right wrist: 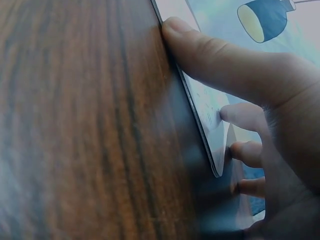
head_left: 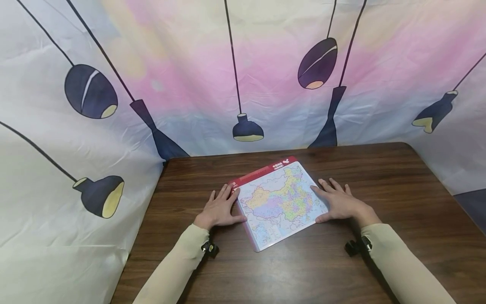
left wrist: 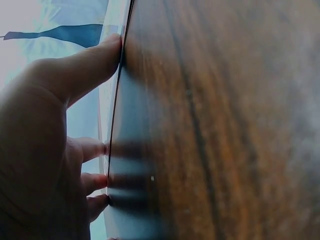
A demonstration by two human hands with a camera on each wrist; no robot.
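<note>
Two hands flat on the desk point(head_left: 379, 177), one each side of the map board point(head_left: 279, 202), which lies at centre frame, turned at an angle with its red strip toward the upper part of the picture. Your left hand point(head_left: 220, 207) has fingers straight, tips touching the board's left edge near the red strip; your right hand point(head_left: 339, 202) is also spread, fingers lying on the right edge, thumb against the lower right side. Neither grip is closed on anything, just flat contact. Risk, as I judge it: board looks thin and slick on smooth wood, so uneven pressure from one side could make it slide or spin away, and fingertips may slip off the low edge. Writing: white text on the red strip, too small to read; map labels also unreadable.
</note>
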